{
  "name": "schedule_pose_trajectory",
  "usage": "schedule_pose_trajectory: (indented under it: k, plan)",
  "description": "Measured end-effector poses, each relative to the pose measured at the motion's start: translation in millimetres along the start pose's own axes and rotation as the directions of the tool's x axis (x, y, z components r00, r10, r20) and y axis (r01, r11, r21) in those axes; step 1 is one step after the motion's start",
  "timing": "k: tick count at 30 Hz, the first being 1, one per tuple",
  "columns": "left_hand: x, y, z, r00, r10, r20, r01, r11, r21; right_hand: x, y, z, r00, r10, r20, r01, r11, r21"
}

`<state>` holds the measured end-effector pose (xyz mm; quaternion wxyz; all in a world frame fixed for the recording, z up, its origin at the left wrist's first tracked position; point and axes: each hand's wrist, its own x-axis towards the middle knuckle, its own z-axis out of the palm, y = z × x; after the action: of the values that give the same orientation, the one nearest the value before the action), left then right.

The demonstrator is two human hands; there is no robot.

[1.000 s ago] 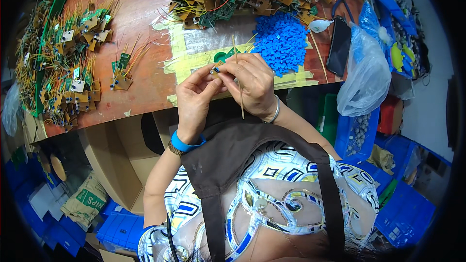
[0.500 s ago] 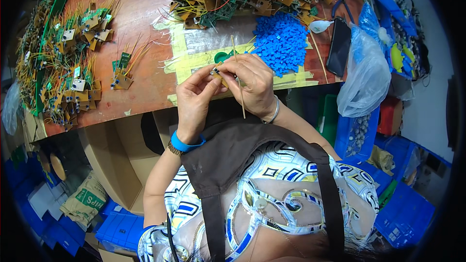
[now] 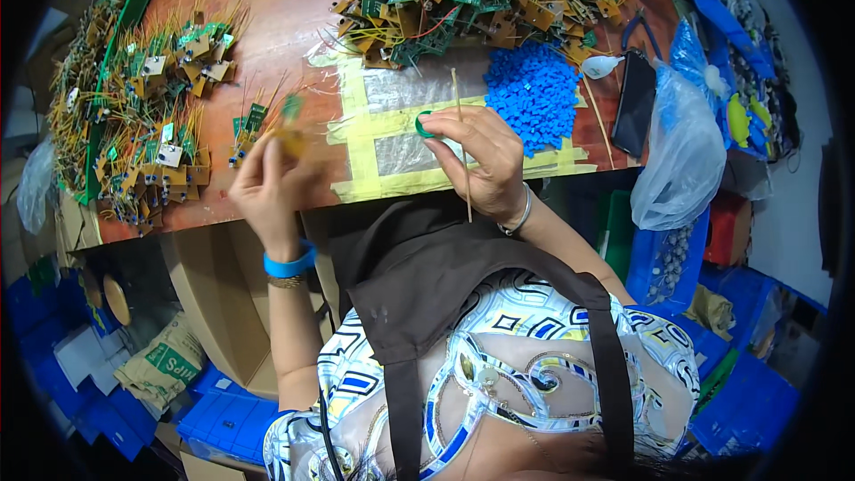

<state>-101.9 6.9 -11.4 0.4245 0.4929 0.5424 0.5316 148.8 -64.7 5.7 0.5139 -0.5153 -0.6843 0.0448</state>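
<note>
My left hand [image 3: 267, 180] is closed on a small brown circuit board [image 3: 292, 144] with a green board on its wires, blurred by motion. It is beside a small group of finished-looking wired boards [image 3: 253, 118] on the left of the table. Between the fingers of my right hand [image 3: 484, 158] a thin wooden stick [image 3: 457, 93] stands nearly upright. The fingertips of that hand touch a small green round piece [image 3: 421, 124] over the taped clear sheet [image 3: 392, 153]; whether they grip it is hard to see. A heap of small blue parts [image 3: 532, 98] lies just beyond this hand.
Wired circuit boards are heaped at the back [image 3: 445, 0] and left [image 3: 160, 160]. On the right are a black phone [image 3: 634, 102], a white bulb-shaped piece [image 3: 602, 66], pliers [image 3: 643, 31] and a clear plastic bag [image 3: 677, 142]. A cardboard box [image 3: 209, 294] stands below the table edge.
My left hand has moved left, away from my right hand, carrying the circuit board. My right hand stays near the sheet with the stick, its fingertips now at the green round piece.
</note>
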Motion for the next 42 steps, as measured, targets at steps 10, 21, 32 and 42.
schedule_pose_trajectory:
  k: [10,21,32,42]
  plan:
    - [40,29,49,0.705,0.657,0.267,-0.652,0.453,0.608,-5,3,-5,0.999,0.03,-0.015,-0.03,1.0,-0.001]
    - [160,31,159,0.457,0.451,0.767,-0.863,0.435,0.257,-13,3,-17,0.999,0.037,-0.039,-0.038,0.999,-0.034]
    - [172,33,170,0.515,0.374,0.771,-0.754,0.626,0.2,-7,-2,-5,0.998,-0.036,-0.048,0.037,0.999,0.016]
    - [106,35,81,0.899,0.416,0.134,-0.427,0.902,0.064,-16,17,-23,0.982,0.157,0.106,-0.172,0.973,0.156]
